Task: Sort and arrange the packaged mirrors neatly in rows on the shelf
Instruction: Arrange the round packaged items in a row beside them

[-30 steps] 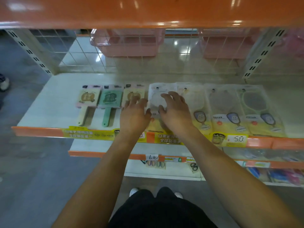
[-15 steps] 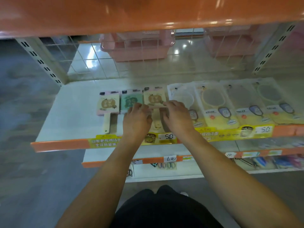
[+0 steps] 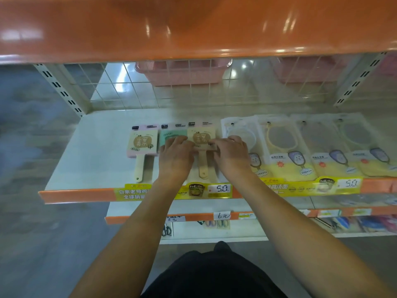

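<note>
Single row of packaged mirrors along the front of the white shelf [image 3: 90, 151], mid-frame. Three paddle-handled mirrors at centre-left: pink hand mirror [image 3: 142, 143], green hand mirror [image 3: 171, 134], beige hand mirror [image 3: 200, 139]. Four bagged round mirrors [image 3: 279, 147] at right appear aligned, slightly overlapping. Left hand [image 3: 175, 157] covers the green one; right hand [image 3: 231, 155] rests at the beige one's edge, fingers bent; whether either grip pinches, cannot tell. Judged nearly complete: final squaring of centre items remains.
</note>
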The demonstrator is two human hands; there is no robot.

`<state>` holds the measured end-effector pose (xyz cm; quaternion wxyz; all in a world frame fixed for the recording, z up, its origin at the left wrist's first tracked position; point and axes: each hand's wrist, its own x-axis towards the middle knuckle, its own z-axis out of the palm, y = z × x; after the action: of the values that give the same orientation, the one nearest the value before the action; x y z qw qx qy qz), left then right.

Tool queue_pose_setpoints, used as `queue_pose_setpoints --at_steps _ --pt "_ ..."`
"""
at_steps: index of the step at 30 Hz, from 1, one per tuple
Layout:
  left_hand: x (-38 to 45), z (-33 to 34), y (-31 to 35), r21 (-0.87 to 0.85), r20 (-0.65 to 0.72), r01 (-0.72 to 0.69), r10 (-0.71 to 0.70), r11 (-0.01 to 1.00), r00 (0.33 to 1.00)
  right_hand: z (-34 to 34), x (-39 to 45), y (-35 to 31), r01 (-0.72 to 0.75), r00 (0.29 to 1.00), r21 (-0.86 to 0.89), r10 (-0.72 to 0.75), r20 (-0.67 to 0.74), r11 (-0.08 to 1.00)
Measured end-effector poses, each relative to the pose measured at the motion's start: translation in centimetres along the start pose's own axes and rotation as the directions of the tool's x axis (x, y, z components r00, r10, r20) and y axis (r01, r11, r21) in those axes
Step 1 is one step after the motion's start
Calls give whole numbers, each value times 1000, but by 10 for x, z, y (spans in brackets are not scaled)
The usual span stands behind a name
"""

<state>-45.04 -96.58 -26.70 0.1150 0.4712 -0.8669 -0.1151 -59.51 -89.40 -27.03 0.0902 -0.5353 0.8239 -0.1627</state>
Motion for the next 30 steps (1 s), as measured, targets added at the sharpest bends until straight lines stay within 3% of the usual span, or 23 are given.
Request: queue_pose_setpoints --at_steps 30 --pt "-3 -1 12 5 69 -33 33 999 997 -5 -13 -2 -40 998 22 41 -40 999"
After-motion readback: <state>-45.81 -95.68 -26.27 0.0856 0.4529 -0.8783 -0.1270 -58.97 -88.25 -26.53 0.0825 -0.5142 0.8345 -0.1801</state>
